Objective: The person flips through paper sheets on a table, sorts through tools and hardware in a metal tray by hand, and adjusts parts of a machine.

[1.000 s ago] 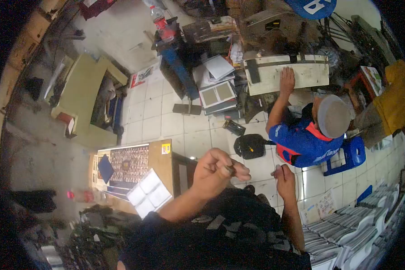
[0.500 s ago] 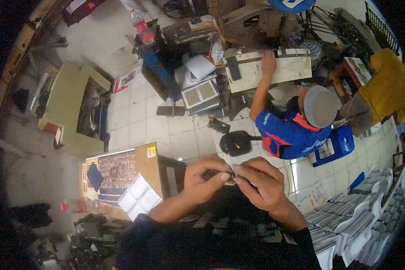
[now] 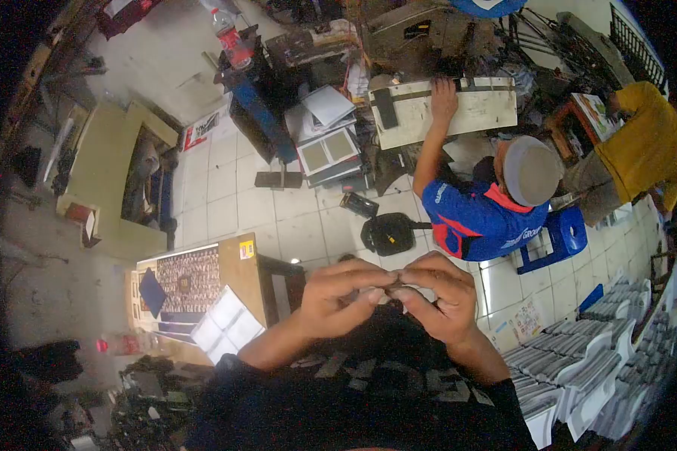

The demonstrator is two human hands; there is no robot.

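My left hand [image 3: 338,301] and my right hand [image 3: 441,297] meet in front of my dark shirt [image 3: 338,406], fingertips pinched together. Between the fingertips is something small and dark, mostly covered by the fingers and too small to name. Left of my hands is a wooden table [image 3: 242,289] bearing a patterned sheet and an open white booklet [image 3: 227,325]. Beyond my hands a black bag [image 3: 389,234] lies on the tiled floor.
A person in a blue shirt [image 3: 489,222] sits on a blue stool [image 3: 553,244], one hand on a pale board [image 3: 478,113]. Another person in yellow [image 3: 649,146] bends at the right. Stacked booklets [image 3: 549,361] fill the lower right. Binders [image 3: 329,154] are piled ahead.
My right hand has come up and in from the right to meet my left hand at the fingertips. The view has shifted, so the surroundings appear farther left.
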